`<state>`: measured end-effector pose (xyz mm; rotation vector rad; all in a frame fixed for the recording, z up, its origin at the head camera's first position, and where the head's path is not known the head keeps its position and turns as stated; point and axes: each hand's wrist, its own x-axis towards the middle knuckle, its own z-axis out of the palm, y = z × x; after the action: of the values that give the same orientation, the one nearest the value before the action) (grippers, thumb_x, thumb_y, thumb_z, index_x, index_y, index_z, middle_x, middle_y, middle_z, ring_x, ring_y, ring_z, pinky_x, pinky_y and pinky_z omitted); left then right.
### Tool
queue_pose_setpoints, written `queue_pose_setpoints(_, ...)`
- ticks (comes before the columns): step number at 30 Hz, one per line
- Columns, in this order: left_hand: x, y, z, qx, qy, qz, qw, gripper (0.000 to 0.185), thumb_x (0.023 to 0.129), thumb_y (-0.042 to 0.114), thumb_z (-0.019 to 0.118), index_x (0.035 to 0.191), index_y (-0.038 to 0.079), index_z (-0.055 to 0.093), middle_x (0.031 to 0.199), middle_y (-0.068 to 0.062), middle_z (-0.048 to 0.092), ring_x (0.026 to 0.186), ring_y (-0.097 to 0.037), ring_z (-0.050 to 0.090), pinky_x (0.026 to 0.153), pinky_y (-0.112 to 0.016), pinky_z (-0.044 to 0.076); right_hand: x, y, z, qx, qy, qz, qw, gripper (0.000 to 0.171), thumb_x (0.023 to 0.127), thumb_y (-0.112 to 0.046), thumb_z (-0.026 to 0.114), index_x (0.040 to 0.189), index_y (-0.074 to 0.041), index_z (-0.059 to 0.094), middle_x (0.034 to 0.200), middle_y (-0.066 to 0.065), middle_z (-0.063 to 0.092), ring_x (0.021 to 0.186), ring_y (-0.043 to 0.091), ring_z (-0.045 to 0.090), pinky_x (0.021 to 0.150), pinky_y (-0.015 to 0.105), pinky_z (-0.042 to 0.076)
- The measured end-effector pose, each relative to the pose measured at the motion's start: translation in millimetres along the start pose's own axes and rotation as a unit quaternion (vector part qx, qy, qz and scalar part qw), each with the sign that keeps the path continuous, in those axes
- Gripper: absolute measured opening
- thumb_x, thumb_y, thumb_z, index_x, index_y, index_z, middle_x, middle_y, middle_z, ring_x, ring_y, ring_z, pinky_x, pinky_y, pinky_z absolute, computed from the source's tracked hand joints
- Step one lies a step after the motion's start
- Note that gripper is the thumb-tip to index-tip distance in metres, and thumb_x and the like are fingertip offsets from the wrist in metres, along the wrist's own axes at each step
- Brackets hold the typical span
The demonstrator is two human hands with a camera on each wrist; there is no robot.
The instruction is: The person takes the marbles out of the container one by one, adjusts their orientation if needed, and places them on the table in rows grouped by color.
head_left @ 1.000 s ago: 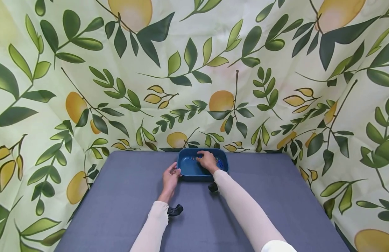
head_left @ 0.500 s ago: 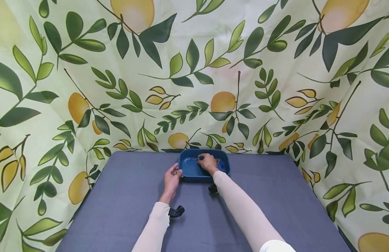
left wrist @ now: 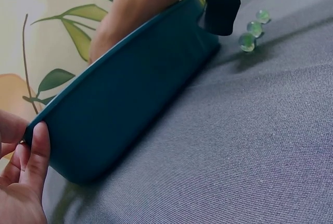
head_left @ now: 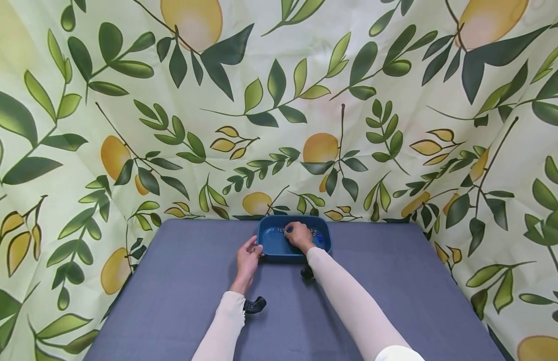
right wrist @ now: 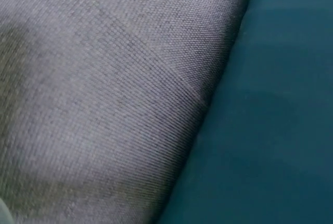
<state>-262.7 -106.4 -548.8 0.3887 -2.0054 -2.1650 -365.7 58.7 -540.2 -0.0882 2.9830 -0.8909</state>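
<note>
head: r hand in blue tray amid marbles, can't tell if gripping; l wrist: l hand pinches tray, tug cld roll em, blk mount cld knock 3 loose marbles nr tray; r wrist: tray on cloth.

Clock centred on tray: right hand is filling the middle, right forearm blocking 4–5. Marbles are cluttering 3 inside; 8–9 inside is lying open. Left hand is plugging the corner at 8. Backdrop is walling off 12. Worktop is giving room at 3; 6 is running free between sleeves, black wrist unit intruding at 7. Left wrist view: three green marbles are obstructing 2.
</note>
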Motion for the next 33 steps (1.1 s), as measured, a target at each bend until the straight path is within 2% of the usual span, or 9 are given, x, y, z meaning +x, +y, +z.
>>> queue_pose_setpoints(6, 0.6, -3.3, 2.0, -0.008, 0.004, 0.006, 0.9999, 0.045, 0.094, -0.001, 0.058, 0.139, 0.0, 0.052, 0.126, -0.021, 0.05, 0.084, -0.011, 0.056, 0.071, -0.021, 0.056, -5, -2, -10, -0.004, 0.014, -0.044, 0.999, 0.018, 0.09, -0.025, 0.07, 0.105, -0.018, 0.074, 0.092, 0.004, 0.073, 0.076, 0.02, 0.062, 0.071, 0.038, 0.054)
queue_pose_setpoints(9, 1.0, -4.2, 2.5, 0.0, 0.003, 0.005, 1.0, 0.046, 0.094, 0.0, 0.057, 0.14, 0.002, 0.052, 0.124, -0.019, 0.05, 0.086, -0.014, 0.057, 0.072, -0.022, 0.056, -10, -5, -21, 0.012, 0.022, -0.064, 0.998, 0.017, 0.09, -0.025, 0.07, 0.105, -0.018, 0.074, 0.078, 0.002, 0.069, 0.066, 0.018, 0.058, 0.06, 0.033, 0.048)
queue_pose_setpoints(12, 0.7, -4.2, 2.4, 0.011, 0.001, 0.006, 0.9999, 0.046, 0.095, 0.0, 0.055, 0.141, 0.004, 0.051, 0.121, -0.016, 0.049, 0.088, -0.014, 0.057, 0.075, -0.026, 0.057, -16, -7, -32, 0.037, 0.031, -0.073, 0.996, 0.017, 0.09, -0.024, 0.07, 0.105, -0.017, 0.073, 0.07, 0.0, 0.064, 0.059, 0.016, 0.054, 0.054, 0.029, 0.042)
queue_pose_setpoints(16, 1.0, -2.8, 1.9, 0.01, -0.003, 0.008, 0.9999, 0.046, 0.096, 0.0, 0.054, 0.142, 0.002, 0.05, 0.123, -0.017, 0.048, 0.089, -0.012, 0.056, 0.076, -0.028, 0.058, -24, -4, -45, 0.065, 0.049, -0.073, 0.994, 0.019, 0.091, -0.027, 0.069, 0.107, -0.018, 0.073, 0.07, -0.003, 0.062, 0.057, 0.012, 0.052, 0.055, 0.026, 0.04)
queue_pose_setpoints(23, 1.8, 0.2, 1.5, 0.0, -0.01, 0.009, 0.9999, 0.046, 0.095, -0.003, 0.053, 0.142, -0.001, 0.049, 0.127, -0.024, 0.047, 0.088, -0.011, 0.054, 0.07, -0.018, 0.055, -43, 7, -67, 0.142, 0.072, -0.078, 0.984, 0.017, 0.091, -0.025, 0.07, 0.105, -0.016, 0.072, 0.068, 0.0, 0.056, 0.056, 0.016, 0.047, 0.055, 0.028, 0.038)
queue_pose_setpoints(28, 1.3, 2.0, 0.7, 0.001, -0.009, 0.002, 1.0, 0.046, 0.095, -0.003, 0.054, 0.141, -0.001, 0.049, 0.126, -0.023, 0.047, 0.091, -0.018, 0.056, 0.071, -0.022, 0.056, -58, 18, -79, 0.172, 0.086, -0.092, 0.977, 0.018, 0.09, -0.025, 0.071, 0.105, -0.015, 0.072, 0.066, -0.001, 0.053, 0.055, 0.015, 0.045, 0.055, 0.027, 0.037)
queue_pose_setpoints(33, 1.8, 2.6, 1.0, -0.001, -0.012, -0.006, 0.9999, 0.047, 0.095, -0.002, 0.053, 0.142, 0.001, 0.049, 0.126, -0.02, 0.048, 0.094, -0.019, 0.055, 0.075, -0.026, 0.057, -75, 29, -90, 0.18, 0.096, -0.083, 0.975, 0.018, 0.089, -0.027, 0.071, 0.104, -0.017, 0.072, 0.064, -0.002, 0.054, 0.054, 0.015, 0.045, 0.056, 0.028, 0.038)
